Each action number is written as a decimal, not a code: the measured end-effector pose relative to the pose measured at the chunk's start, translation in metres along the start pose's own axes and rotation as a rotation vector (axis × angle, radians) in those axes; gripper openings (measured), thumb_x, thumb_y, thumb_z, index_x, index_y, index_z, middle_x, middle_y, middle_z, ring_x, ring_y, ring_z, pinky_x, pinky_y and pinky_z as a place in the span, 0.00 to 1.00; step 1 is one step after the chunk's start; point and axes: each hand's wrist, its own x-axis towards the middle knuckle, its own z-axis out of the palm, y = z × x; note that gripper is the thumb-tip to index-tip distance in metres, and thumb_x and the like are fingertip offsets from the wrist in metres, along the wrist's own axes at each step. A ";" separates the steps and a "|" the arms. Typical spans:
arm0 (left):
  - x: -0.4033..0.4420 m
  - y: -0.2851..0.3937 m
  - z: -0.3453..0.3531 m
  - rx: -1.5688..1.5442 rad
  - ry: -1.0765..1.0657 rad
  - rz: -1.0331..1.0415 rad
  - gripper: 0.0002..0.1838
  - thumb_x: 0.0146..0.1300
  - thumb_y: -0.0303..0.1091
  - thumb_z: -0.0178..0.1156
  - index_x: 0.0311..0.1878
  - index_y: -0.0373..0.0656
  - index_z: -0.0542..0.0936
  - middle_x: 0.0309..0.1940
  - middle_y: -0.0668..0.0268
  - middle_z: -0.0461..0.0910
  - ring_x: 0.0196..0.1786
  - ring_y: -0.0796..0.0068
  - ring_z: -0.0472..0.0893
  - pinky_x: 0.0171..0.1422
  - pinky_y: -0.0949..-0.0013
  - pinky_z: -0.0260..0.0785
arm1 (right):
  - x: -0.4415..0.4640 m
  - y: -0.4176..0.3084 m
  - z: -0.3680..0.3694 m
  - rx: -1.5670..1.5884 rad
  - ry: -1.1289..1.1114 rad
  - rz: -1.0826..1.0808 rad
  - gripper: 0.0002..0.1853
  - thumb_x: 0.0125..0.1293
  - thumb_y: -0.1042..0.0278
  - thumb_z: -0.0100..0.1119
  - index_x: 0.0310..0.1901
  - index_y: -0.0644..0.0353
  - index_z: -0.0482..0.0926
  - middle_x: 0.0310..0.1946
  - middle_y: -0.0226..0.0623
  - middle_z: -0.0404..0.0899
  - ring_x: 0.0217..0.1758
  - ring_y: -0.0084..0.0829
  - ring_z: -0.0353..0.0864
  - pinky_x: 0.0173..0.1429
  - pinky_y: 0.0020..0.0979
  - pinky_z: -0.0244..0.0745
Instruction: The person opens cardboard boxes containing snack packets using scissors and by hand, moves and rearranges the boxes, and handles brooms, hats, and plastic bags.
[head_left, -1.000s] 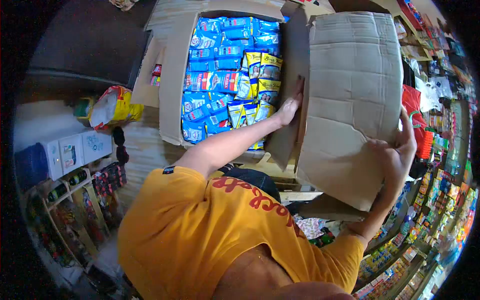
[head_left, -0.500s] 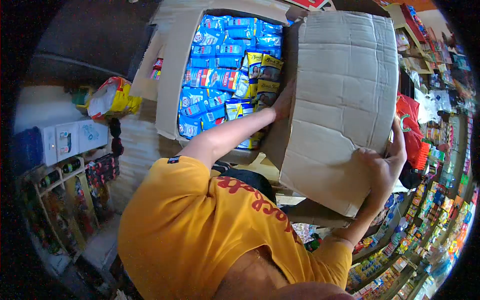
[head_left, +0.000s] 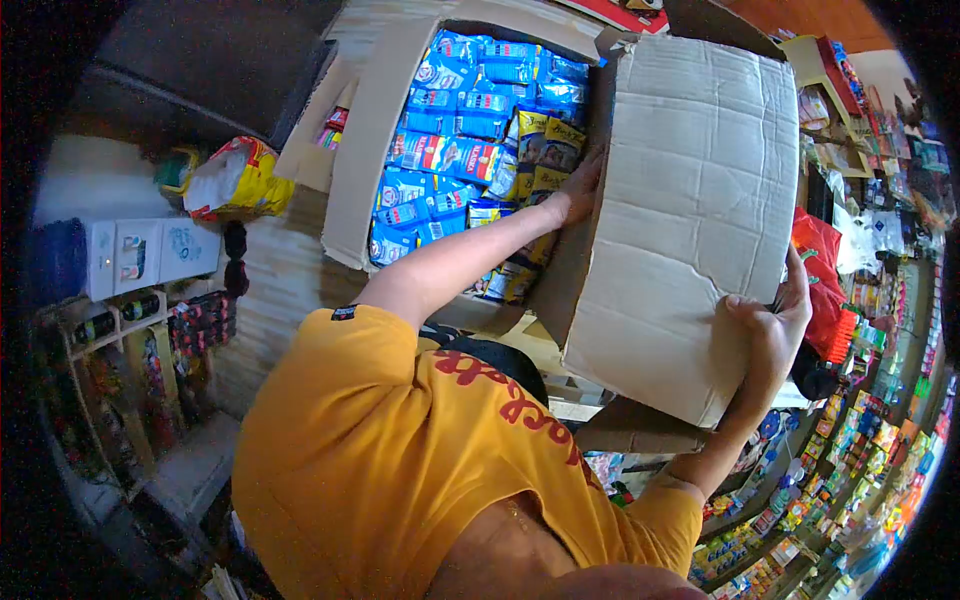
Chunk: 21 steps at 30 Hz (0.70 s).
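Note:
My right hand [head_left: 770, 325] grips the right edge of a large plain cardboard box [head_left: 690, 220], thumb on its creased face and fingers over the side. The box is tilted against an open carton [head_left: 350, 180]. At the box's left edge, my left hand [head_left: 578, 195] presses on the cardboard, fingertips partly hidden in shadow. Rows of blue sachet packs [head_left: 430, 150] fill the open carton. Yellow-and-dark sachets [head_left: 545, 150] marked "Birch Tree" lie near my left hand, some beneath my forearm.
A yellow-and-red plastic bag [head_left: 240, 180] sits at left, above a white box [head_left: 150, 255] and a wooden rack [head_left: 120, 345]. To the right hang a red bag [head_left: 818, 265] and an orange-red brush [head_left: 843, 335]. Shelves of colourful small goods [head_left: 800, 500] line the right side.
The view has shifted slightly, so the open carton appears a little farther right. My left hand shows more at the box's edge. My right hand keeps its grip.

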 end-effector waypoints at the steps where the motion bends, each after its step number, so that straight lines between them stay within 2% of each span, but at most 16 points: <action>1: 0.001 -0.004 -0.002 0.228 0.011 0.058 0.36 0.57 0.33 0.56 0.67 0.43 0.52 0.68 0.55 0.46 0.71 0.56 0.39 0.72 0.61 0.36 | -0.001 -0.005 0.003 0.007 0.011 0.031 0.42 0.33 0.92 0.52 0.60 0.69 0.60 0.51 0.44 0.72 0.47 0.34 0.76 0.47 0.29 0.73; 4: 0.014 -0.017 -0.002 0.375 -0.046 0.176 0.38 0.56 0.39 0.56 0.68 0.43 0.51 0.69 0.55 0.42 0.71 0.52 0.37 0.72 0.56 0.33 | -0.001 -0.002 -0.001 0.033 0.004 0.031 0.41 0.33 0.92 0.51 0.59 0.70 0.60 0.50 0.45 0.72 0.46 0.34 0.77 0.46 0.29 0.74; 7: 0.046 -0.039 0.000 0.536 -0.049 0.389 0.41 0.55 0.46 0.56 0.68 0.44 0.50 0.69 0.54 0.39 0.70 0.48 0.35 0.72 0.50 0.29 | 0.007 0.007 -0.010 0.099 -0.013 -0.035 0.40 0.33 0.90 0.50 0.58 0.71 0.61 0.48 0.45 0.73 0.44 0.35 0.77 0.42 0.30 0.75; 8: 0.058 -0.061 -0.004 0.515 -0.264 0.192 0.43 0.53 0.48 0.55 0.69 0.46 0.47 0.70 0.54 0.35 0.70 0.46 0.32 0.70 0.44 0.34 | 0.009 0.006 -0.014 0.064 -0.017 -0.027 0.40 0.33 0.90 0.51 0.58 0.71 0.61 0.49 0.45 0.72 0.45 0.35 0.77 0.42 0.30 0.74; 13: 0.072 -0.025 -0.018 0.987 -0.160 0.363 0.39 0.52 0.48 0.56 0.66 0.47 0.54 0.66 0.52 0.47 0.68 0.49 0.44 0.67 0.48 0.46 | 0.010 -0.001 -0.018 0.076 -0.019 -0.068 0.40 0.32 0.89 0.52 0.58 0.72 0.62 0.50 0.45 0.72 0.46 0.35 0.75 0.39 0.29 0.74; 15: 0.085 -0.020 -0.026 1.024 -0.163 0.377 0.38 0.51 0.48 0.56 0.65 0.47 0.56 0.65 0.52 0.50 0.66 0.50 0.47 0.65 0.49 0.48 | 0.006 -0.001 -0.010 0.098 0.041 -0.028 0.40 0.32 0.89 0.52 0.57 0.72 0.62 0.50 0.44 0.71 0.46 0.35 0.75 0.37 0.29 0.73; 16: 0.093 -0.022 -0.031 1.034 -0.165 0.375 0.37 0.51 0.48 0.57 0.64 0.47 0.57 0.64 0.52 0.51 0.66 0.50 0.48 0.65 0.50 0.49 | 0.008 0.006 -0.015 0.006 0.050 -0.100 0.40 0.32 0.89 0.52 0.58 0.72 0.61 0.49 0.44 0.72 0.45 0.35 0.75 0.37 0.29 0.73; 21: 0.149 -0.044 -0.051 1.014 -0.149 0.309 0.35 0.49 0.48 0.58 0.60 0.46 0.61 0.59 0.52 0.57 0.61 0.52 0.55 0.61 0.53 0.53 | -0.002 0.002 -0.015 -0.076 0.110 -0.056 0.42 0.30 0.86 0.56 0.58 0.70 0.63 0.48 0.43 0.73 0.45 0.33 0.75 0.45 0.29 0.71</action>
